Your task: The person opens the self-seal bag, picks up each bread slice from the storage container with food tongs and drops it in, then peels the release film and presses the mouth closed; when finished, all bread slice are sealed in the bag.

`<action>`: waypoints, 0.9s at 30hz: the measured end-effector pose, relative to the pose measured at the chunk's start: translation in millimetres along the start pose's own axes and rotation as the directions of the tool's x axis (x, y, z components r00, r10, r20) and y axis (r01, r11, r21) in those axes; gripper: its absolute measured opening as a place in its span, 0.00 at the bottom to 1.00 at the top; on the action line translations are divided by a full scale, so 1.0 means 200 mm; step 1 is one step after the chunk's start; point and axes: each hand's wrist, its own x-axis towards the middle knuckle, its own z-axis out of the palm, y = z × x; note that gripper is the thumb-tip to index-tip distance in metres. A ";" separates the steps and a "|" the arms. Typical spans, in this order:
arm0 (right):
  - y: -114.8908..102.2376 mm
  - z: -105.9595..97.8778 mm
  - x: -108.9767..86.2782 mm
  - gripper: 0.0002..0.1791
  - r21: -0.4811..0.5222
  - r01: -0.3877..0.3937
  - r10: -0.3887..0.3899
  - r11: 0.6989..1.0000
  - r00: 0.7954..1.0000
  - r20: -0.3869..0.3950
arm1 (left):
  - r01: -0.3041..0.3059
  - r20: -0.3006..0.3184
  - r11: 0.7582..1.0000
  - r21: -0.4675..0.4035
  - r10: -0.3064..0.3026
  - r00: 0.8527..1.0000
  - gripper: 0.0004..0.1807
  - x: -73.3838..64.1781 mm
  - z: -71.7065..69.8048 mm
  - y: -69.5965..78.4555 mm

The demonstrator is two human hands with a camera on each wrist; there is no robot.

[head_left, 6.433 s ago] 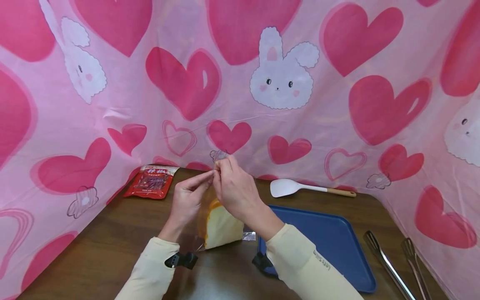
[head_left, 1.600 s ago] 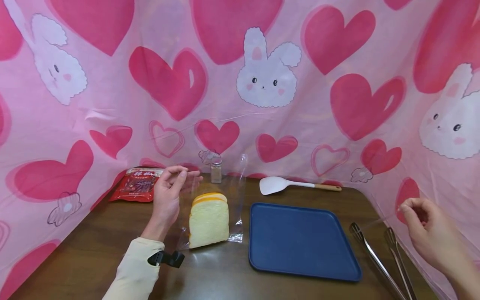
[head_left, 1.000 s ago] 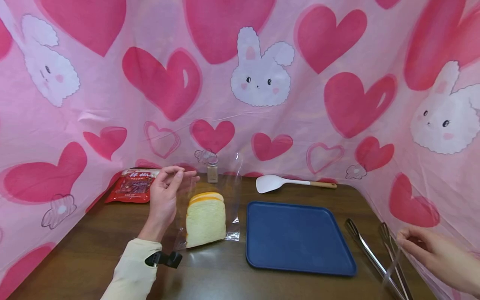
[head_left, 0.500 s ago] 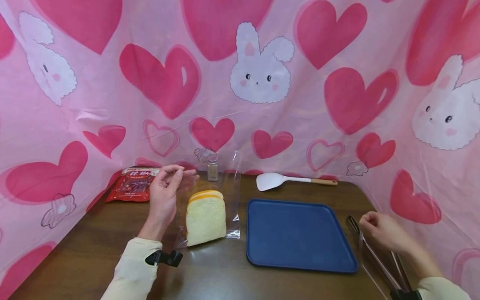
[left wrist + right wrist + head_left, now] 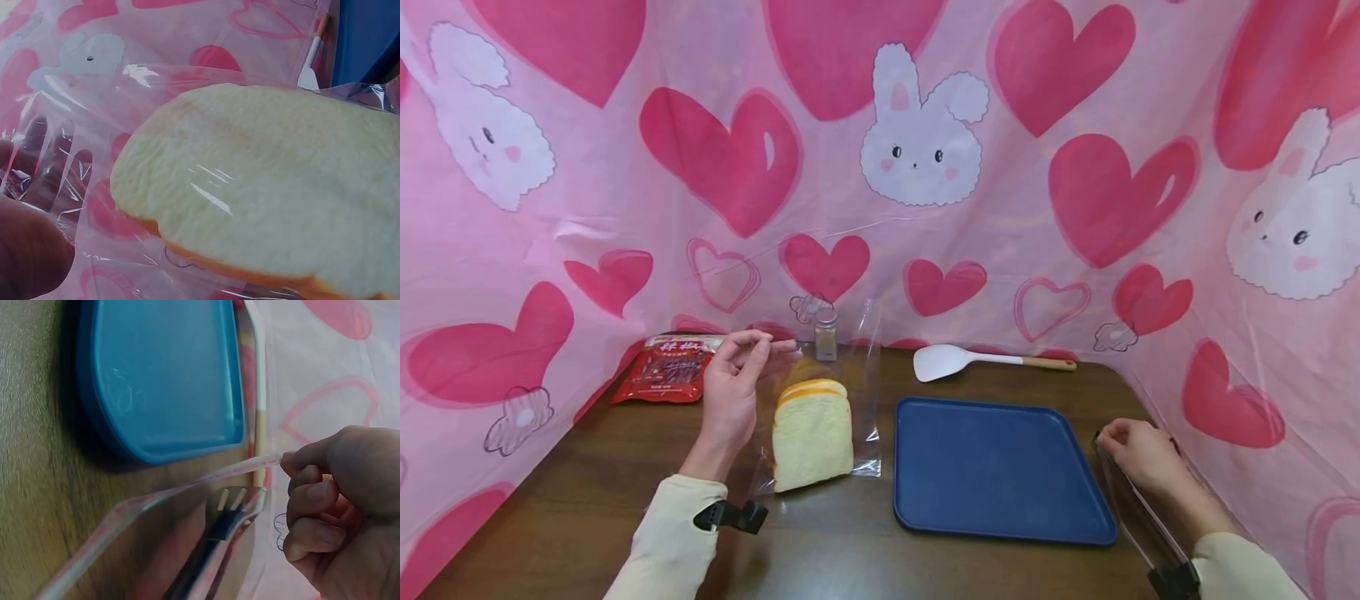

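Note:
My left hand (image 5: pixel 730 400) pinches the upper left edge of a clear plastic bag (image 5: pixel 868 468), the thumb in front and the fingers behind. Thick sliced bread (image 5: pixel 812 437) with an orange-brown crust stands inside it; in the left wrist view the bread (image 5: pixel 262 181) fills much of the frame behind the film. Over at the right, my right hand (image 5: pixel 1142 454) is above a pair of metal tongs (image 5: pixel 219 534), partly covering them. Between its thumb and forefinger it pinches a thin clear plastic strip (image 5: pixel 131 506), which hangs down in a long curve.
A blue tray (image 5: pixel 1003 471) lies between the hands. Behind it is a white spatula (image 5: pixel 943 362) with a wooden handle. A small glass jar (image 5: pixel 826 337) stands behind the bag, and a red food packet (image 5: pixel 666 371) lies left. Pink heart-patterned cloth (image 5: pixel 925 250) surrounds the table.
Both hands were together at the bag's top; the right hand then went far right with the strip, and came down and back left over the tongs. My left hand stays at the bag.

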 end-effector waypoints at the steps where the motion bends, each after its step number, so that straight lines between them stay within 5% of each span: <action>1: 0.00 0.00 0.00 0.07 -0.003 0.003 -0.003 1.000 1.000 -0.006 | 0.002 -0.003 1.000 0.002 -0.002 1.000 0.04 0.00 0.00 0.00; 14: -0.11 -0.01 0.04 0.08 -0.007 0.043 -0.043 0.999 0.997 -0.059 | 0.004 -0.009 1.000 0.007 -0.004 1.000 0.17 0.00 0.00 0.01; 22: -0.45 -0.02 0.12 0.12 0.179 0.146 -0.133 0.973 0.988 -0.084 | 0.006 0.001 1.000 -0.006 -0.006 1.000 0.04 -0.01 -0.01 0.01; 27: -0.70 0.03 0.19 0.16 0.380 0.224 -0.209 0.897 0.975 -0.081 | 0.001 0.015 1.000 -0.020 -0.001 1.000 0.04 -0.02 -0.01 0.02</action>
